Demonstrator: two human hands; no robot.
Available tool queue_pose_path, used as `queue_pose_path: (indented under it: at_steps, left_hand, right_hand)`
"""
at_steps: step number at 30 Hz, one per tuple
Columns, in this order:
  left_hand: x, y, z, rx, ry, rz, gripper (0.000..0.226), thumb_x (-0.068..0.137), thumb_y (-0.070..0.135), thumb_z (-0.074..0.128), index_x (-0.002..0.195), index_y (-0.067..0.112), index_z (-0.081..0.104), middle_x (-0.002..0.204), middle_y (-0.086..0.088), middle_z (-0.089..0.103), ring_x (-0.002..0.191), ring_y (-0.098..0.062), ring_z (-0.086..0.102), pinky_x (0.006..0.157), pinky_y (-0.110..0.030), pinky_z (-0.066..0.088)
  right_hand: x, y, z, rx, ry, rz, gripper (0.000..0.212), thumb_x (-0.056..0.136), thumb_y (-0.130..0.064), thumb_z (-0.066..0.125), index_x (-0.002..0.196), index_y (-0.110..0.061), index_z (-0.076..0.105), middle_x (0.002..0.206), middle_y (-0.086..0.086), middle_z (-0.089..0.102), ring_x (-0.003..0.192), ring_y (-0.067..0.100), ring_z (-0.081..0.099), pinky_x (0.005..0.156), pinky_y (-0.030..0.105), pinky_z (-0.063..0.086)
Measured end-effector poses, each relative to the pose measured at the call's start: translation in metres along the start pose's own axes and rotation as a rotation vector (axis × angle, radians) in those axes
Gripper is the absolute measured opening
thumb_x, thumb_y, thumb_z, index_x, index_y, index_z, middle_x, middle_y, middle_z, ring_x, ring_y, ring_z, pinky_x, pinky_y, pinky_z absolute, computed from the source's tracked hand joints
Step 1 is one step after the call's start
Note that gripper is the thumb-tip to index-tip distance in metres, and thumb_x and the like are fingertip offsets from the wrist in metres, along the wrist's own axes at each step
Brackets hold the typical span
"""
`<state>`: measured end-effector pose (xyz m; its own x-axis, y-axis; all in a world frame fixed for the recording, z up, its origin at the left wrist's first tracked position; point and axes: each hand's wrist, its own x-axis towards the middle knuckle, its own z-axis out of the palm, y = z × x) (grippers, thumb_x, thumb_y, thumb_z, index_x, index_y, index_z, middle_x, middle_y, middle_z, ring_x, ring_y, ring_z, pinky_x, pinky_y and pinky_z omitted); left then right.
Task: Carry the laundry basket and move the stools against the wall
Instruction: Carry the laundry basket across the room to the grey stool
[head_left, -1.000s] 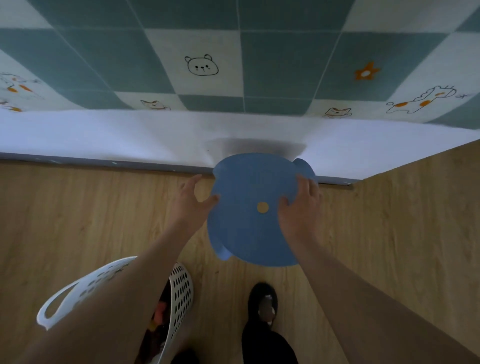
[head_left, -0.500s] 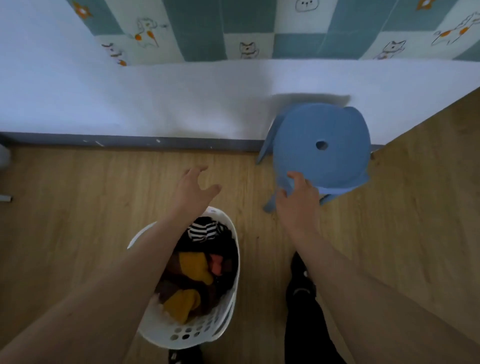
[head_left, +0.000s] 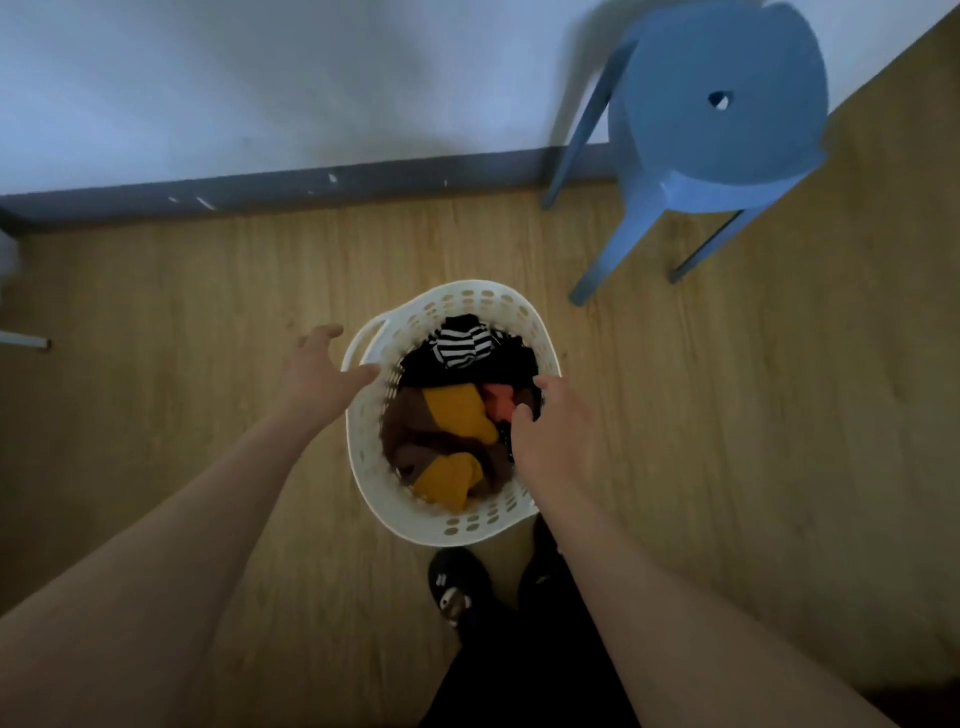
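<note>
A white perforated laundry basket (head_left: 447, 522) full of dark, striped and mustard clothes stands on the wooden floor below me. My left hand (head_left: 322, 374) hovers open at the basket's left rim, fingers spread beside the handle slot. My right hand (head_left: 553, 431) is over the right rim, fingers curled loosely, holding nothing I can see. A blue plastic stool (head_left: 722, 98) with a hole in its round seat stands upright at the top right, against the white wall (head_left: 260, 78).
A grey skirting board (head_left: 311, 184) runs along the wall's foot. At the far left edge shows a pale object with a metal leg (head_left: 23, 340). My dark shoes (head_left: 457, 587) are just behind the basket. Wooden floor (head_left: 779, 415) spreads right.
Both hands have let go of the stool, which now stands by the wall. My view dropped to the basket, and both hands came down to its rim.
</note>
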<state>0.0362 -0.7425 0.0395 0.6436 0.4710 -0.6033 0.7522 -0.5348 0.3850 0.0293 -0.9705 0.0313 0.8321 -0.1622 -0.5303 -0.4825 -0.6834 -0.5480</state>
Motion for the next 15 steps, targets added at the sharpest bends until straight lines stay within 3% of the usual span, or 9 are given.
queue_pose_path:
  at_steps: [7,9,12,15]
  left_hand:
    - [0.042,-0.033,0.029,-0.054,0.001,-0.085,0.086,0.078,0.037,0.073,0.149,0.017,0.029,0.154,-0.012,0.034,0.137,-0.033,0.039,0.107,-0.049,0.039]
    - [0.049,-0.034,0.038,-0.05,-0.018,-0.094,0.085,0.08,0.035,0.073,0.149,0.015,0.028,0.151,-0.011,0.038,0.134,-0.032,0.043,0.103,-0.047,0.042]
    - [0.059,-0.032,0.052,-0.079,-0.056,-0.096,0.072,0.083,0.027,0.071,0.143,0.009,0.035,0.127,-0.01,0.052,0.11,-0.028,0.054,0.083,-0.039,0.045]
    - [0.066,-0.032,0.059,-0.124,-0.065,-0.112,0.058,0.084,0.026,0.069,0.132,0.006,0.044,0.109,-0.009,0.055,0.095,-0.026,0.055,0.077,-0.037,0.043]
  right_hand:
    - [0.012,0.057,0.031,-0.129,0.019,0.192,0.055,0.089,-0.015,0.053,0.142,-0.021,0.042,0.145,0.005,0.044,0.129,0.026,0.04,0.105,0.041,0.038]
    - [0.018,0.067,0.039,-0.08,0.012,0.285,0.058,0.088,-0.013,0.055,0.142,-0.021,0.039,0.143,0.008,0.045,0.125,0.029,0.045,0.101,0.041,0.04]
    - [0.024,0.078,0.047,-0.009,0.002,0.418,0.056,0.085,-0.012,0.054,0.139,-0.019,0.038,0.126,0.012,0.059,0.106,0.032,0.061,0.087,0.042,0.052]
    - [0.029,0.085,0.049,-0.004,-0.037,0.471,0.054,0.086,-0.01,0.052,0.137,-0.015,0.038,0.113,0.014,0.065,0.096,0.032,0.065,0.076,0.039,0.055]
